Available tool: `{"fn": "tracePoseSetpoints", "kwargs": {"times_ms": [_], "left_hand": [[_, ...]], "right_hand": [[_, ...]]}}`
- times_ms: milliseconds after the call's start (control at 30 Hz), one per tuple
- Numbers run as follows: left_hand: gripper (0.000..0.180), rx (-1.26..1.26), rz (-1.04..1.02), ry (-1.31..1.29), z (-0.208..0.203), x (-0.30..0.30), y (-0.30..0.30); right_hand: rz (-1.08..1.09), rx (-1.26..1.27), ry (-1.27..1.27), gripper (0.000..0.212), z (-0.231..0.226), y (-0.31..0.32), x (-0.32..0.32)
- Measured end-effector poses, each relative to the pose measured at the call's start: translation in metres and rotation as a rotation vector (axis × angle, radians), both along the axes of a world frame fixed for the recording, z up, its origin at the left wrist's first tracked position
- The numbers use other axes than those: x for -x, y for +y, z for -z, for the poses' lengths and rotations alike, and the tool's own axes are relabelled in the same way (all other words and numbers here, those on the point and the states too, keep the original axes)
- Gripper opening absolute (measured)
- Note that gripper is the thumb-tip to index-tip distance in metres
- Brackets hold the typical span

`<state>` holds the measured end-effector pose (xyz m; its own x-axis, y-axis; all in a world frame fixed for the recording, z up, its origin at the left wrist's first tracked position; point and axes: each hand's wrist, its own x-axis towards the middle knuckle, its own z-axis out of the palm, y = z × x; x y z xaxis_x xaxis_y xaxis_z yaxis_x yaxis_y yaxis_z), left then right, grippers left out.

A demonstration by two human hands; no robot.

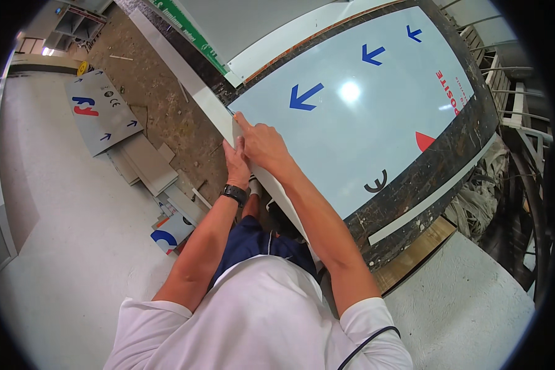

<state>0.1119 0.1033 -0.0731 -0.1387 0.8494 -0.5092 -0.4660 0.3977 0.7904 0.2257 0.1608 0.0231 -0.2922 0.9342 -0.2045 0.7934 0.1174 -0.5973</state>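
A long white strip (194,83) runs diagonally along the left edge of a pale panel (345,123) printed with blue arrows. My left hand (235,165), with a black watch on its wrist, is closed on the strip from its outer, lower side. My right hand (264,143) lies over the strip's edge at the panel's side, its index finger reaching forward along the strip and the other fingers curled. The two hands nearly meet, and the parts of the fingers below the strip are hidden. The panel rests on a dark, scuffed worktable (413,179).
Left of me, a printed panel offcut (105,111) and grey board pieces (145,163) lie on the floor. A narrow white strip (425,191) lies along the table's near edge. Crumpled plastic sheeting (478,191) and metal racks stand at the right. A green-edged sheet (191,34) is ahead.
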Motion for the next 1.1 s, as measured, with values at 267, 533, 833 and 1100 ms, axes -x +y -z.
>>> {"fn": "tracePoseSetpoints", "kwargs": {"times_ms": [267, 533, 833, 1100], "left_hand": [[0.04, -0.025, -0.01, 0.16, 0.02, 0.002, -0.001], [0.042, -0.054, -0.084, 0.056, 0.028, 0.005, -0.002], [0.048, 0.221, -0.029, 0.366, -0.033, -0.011, 0.019], [0.051, 0.731, 0.02, 0.38, -0.071, -0.013, 0.061]], "right_hand": [[-0.055, 0.036, 0.002, 0.057, -0.007, 0.004, -0.003], [-0.05, 0.063, 0.042, 0.058, -0.01, 0.006, -0.002], [-0.014, 0.066, 0.018, 0.058, -0.009, -0.026, -0.022], [-0.067, 0.121, -0.151, 0.063, -0.026, -0.091, -0.066]]}}
